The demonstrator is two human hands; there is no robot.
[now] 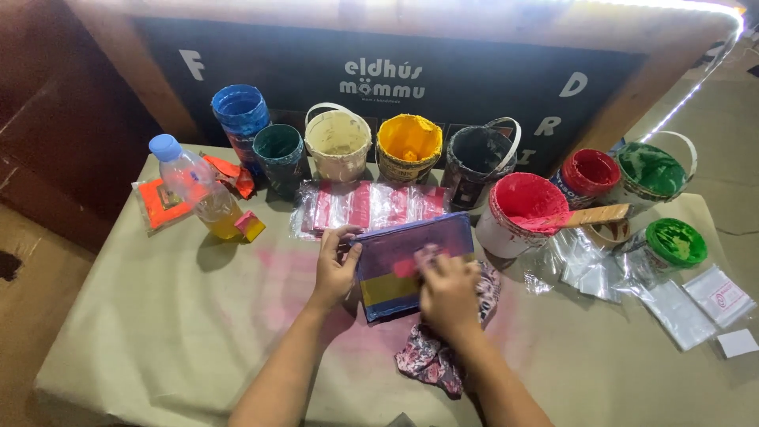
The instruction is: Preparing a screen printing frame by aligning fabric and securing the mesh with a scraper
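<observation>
Paint-stained table (158, 316), corners cut off. At centre, flat purple-and-yellow frame (411, 265). At its nine o'clock, left hand (336, 265), fingers narrowly pinching the edge. At four o'clock, right hand (449, 296) clutching stained rag (431, 356), fingertips hidden. At two o'clock, red paint bucket (518, 213).

Both bare arms reach forward, close together. The left hand (335, 267) lies palm down with its fingers bent and its thumb out to the side. The right hand (448, 294) is curled up like a loose fist, knuckles on top
</observation>
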